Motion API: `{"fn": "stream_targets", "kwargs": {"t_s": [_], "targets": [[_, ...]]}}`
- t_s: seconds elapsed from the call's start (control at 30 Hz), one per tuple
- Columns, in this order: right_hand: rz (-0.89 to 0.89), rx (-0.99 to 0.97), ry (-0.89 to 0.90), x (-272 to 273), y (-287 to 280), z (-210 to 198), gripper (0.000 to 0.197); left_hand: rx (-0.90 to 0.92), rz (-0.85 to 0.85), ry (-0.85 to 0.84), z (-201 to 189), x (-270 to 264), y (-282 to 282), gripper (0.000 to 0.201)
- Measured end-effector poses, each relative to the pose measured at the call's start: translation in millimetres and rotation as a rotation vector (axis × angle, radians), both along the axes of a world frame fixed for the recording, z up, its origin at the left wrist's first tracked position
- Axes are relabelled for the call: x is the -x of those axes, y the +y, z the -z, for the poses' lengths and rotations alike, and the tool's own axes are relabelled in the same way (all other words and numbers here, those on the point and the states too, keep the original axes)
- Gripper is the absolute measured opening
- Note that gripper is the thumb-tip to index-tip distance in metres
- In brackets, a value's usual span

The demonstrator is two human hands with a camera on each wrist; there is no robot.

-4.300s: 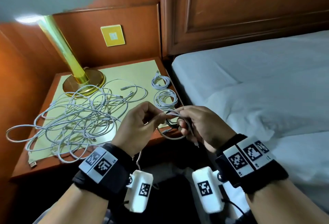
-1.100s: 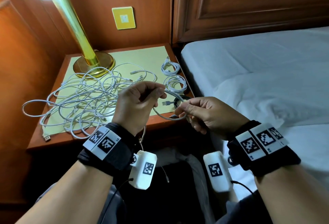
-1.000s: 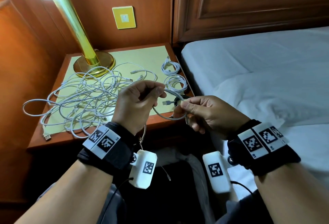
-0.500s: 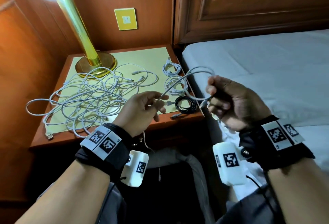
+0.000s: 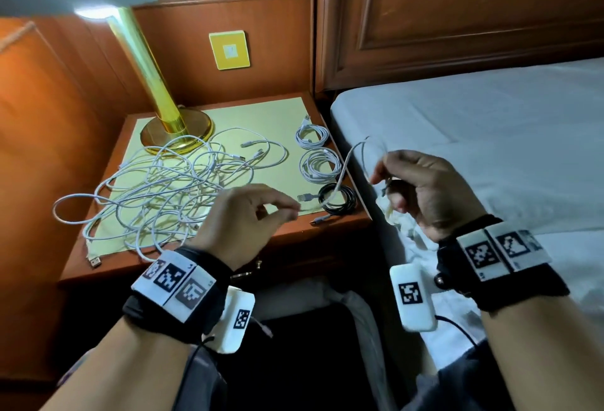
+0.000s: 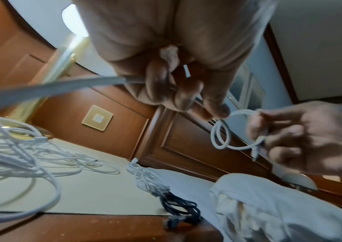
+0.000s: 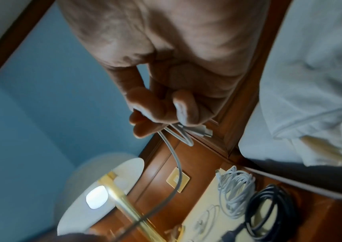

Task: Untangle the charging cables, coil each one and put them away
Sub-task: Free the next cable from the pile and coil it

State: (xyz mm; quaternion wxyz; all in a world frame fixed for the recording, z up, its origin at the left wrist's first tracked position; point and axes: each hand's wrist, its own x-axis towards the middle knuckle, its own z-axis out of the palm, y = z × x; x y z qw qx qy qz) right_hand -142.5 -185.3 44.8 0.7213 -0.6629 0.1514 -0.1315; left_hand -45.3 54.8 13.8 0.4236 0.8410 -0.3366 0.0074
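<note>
Bedside table (image 5: 336, 227), L hand (image 5: 243, 219) and R hand (image 5: 421, 188) each pinching white cable (image 5: 346, 162), R now further toward 3 o'clock, no legible text.

both hands pinching white cable (image 5: 343, 171), nightstand (image 5: 333, 227)

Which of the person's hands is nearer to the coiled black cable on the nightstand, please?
Left. The left hand is just beside the coiled black cable, at the nightstand's front edge. The right hand is farther off, over the bed.
</note>
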Motion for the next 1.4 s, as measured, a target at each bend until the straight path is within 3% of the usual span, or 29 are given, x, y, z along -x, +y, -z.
{"fn": "stream_targets", "kwargs": {"t_s": [0.13, 0.27, 0.37, 0.77, 0.93, 1.03, 1.2, 1.4], "targets": [[-0.118, 0.245, 0.033, -3, 15, 11, 0.027, 0.058, 0.197, 0.004, -6, 14, -9, 0.009], [-0.3, 0.271, 0.104, -5, 26, 16, 0.026, 0.213, 0.129, 0.075, -5, 14, -13, 0.01], [-0.372, 0.157, 0.14, -5, 33, 15, 0.025, 0.303, 0.072, 0.116, -3, 9, -14, 0.018], [-0.394, -0.134, 0.25, -5, 44, 14, 0.026, 0.17, -0.089, 0.073, 4, 7, -17, 0.035], [-0.336, -0.267, 0.259, -6, 43, 14, 0.026, 0.105, 0.028, 0.07, 7, 8, -17, 0.021], [-0.326, -0.327, 0.247, -6, 43, 12, 0.026, 0.061, 0.03, 0.018, 7, 10, -18, 0.023], [-0.316, -0.288, 0.275, -6, 40, 12, 0.033, 0.15, 0.112, 0.021, 4, 8, -17, 0.013], [-0.345, -0.095, 0.25, -7, 46, 16, 0.03, 0.164, 0.197, 0.264, 3, 10, -15, 0.017]]}}
